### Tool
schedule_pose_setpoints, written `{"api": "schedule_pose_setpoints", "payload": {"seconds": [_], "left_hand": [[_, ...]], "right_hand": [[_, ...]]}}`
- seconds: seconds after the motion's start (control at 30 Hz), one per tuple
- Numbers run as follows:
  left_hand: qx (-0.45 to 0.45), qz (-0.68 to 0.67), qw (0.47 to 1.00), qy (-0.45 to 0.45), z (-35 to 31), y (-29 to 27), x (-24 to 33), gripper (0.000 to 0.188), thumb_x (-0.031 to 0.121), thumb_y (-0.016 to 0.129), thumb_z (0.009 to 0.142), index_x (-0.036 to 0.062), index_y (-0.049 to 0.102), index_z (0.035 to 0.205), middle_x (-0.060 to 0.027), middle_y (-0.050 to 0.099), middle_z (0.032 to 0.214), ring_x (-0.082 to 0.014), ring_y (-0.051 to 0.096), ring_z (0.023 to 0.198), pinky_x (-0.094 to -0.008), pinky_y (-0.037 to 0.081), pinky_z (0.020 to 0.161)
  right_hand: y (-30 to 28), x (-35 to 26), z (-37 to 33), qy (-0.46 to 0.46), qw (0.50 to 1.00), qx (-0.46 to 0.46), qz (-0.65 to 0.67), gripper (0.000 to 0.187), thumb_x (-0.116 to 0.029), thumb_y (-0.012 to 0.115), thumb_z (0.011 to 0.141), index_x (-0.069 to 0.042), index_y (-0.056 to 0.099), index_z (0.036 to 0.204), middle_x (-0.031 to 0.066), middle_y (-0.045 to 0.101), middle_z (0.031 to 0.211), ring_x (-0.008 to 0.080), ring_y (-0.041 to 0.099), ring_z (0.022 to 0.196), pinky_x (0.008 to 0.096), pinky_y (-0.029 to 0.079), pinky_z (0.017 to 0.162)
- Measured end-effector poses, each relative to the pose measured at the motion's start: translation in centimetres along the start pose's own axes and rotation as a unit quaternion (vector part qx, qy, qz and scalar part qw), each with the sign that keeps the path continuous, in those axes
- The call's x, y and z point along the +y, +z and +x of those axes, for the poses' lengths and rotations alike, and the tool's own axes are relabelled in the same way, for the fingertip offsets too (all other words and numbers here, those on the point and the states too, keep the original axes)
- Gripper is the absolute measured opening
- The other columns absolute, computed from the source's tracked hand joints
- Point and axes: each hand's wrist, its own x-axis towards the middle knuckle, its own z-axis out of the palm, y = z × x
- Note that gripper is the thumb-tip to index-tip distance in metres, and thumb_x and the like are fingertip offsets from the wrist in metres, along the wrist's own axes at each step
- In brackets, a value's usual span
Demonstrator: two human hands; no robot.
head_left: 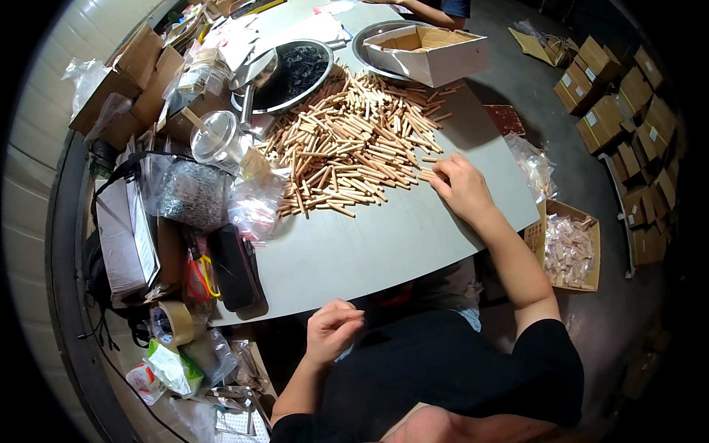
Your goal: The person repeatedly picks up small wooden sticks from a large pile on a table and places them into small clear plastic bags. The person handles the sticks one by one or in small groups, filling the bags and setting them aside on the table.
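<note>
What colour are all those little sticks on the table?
Pale tan, like bare wood; the little sticks show best in the head view.

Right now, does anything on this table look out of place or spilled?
On the far part of the table, the white box looks odd: it seems perched on the metal bowl, not standing flat. The wooden sticks lie loosely heaped.

R hand (464,188) is out fwd, L hand (330,332) part. curled.

Head-worn fisheye view, facing down, near both hands (334,332) (464,188) and table (369,251)
</note>
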Motion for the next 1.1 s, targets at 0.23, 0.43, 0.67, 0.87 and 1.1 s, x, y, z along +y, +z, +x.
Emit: {"api": "schedule_pose_setpoints", "payload": {"seconds": [0.23, 0.43, 0.67, 0.87, 1.1], "left_hand": [[-0.054, -0.050, 0.991, -0.107, -0.9, -1.2, -1.9, 0.010, -0.003, 0.075, 0.081, -0.0016, 0.066, 0.077, -0.0056, 0.061, 0.073, -0.0125, 0.056, 0.068, -0.0257, 0.045, 0.063], [-0.197, -0.101, 0.954, -0.203, 0.6, 0.0, -3.4, 0.023, 0.001, 0.072, 0.087, -0.0004, 0.073, 0.111, -0.0054, 0.060, 0.100, -0.0090, 0.057, 0.083, -0.0226, 0.045, 0.069], [-0.236, -0.106, 0.893, -0.368, 2.8, 2.5, -5.7, 0.021, 0.011, 0.076, 0.087, 0.0055, 0.057, 0.097, -0.0055, 0.066, 0.096, -0.0108, 0.062, 0.086, -0.0227, 0.048, 0.071], [-0.272, -0.223, 0.846, -0.400, 5.2, 6.7, -6.3, 0.024, 0.019, 0.079, 0.085, 0.0126, 0.057, 0.092, 0.0083, 0.053, 0.081, -0.0023, 0.048, 0.069, -0.0181, 0.039, 0.062], [-0.228, -0.302, 0.809, -0.449, 5.5, 7.4, -6.5, 0.028, 0.019, 0.082, 0.083, 0.0108, 0.060, 0.099, 0.0043, 0.057, 0.084, -0.0077, 0.053, 0.076, -0.0226, 0.045, 0.070]], "right_hand": [[-2.8, 0.7, -4.2, -0.083, 0.990, -0.079, 0.079, 0.028, -0.008, 0.073, 0.079, -0.003, 0.072, 0.106, 0.0133, 0.060, 0.098, 0.0294, 0.063, 0.090, 0.0366, 0.052, 0.082], [-3.5, 0.0, -5.8, -0.054, 0.982, -0.126, 0.129, 0.035, -0.006, 0.073, 0.077, -0.001, 0.069, 0.112, 0.0132, 0.058, 0.103, 0.0283, 0.062, 0.092, 0.0350, 0.052, 0.084], [-3.9, -0.4, -5.9, -0.061, 0.982, -0.137, 0.115, 0.034, -0.001, 0.071, 0.076, 0.001, 0.070, 0.110, 0.0158, 0.058, 0.104, 0.0305, 0.064, 0.094, 0.0360, 0.053, 0.085], [-2.0, -0.3, -7.0, -0.104, 0.975, -0.119, 0.156, 0.024, 0.001, 0.070, 0.080, -0.001, 0.072, 0.104, 0.0140, 0.060, 0.103, 0.0304, 0.063, 0.092, 0.0352, 0.053, 0.082], [-1.5, -4.0, -9.7, -0.216, 0.920, -0.256, 0.203, 0.026, 0.001, 0.062, 0.081, -0.001, 0.069, 0.105, 0.0179, 0.060, 0.106, 0.0352, 0.061, 0.099, 0.0389, 0.051, 0.087]]}}
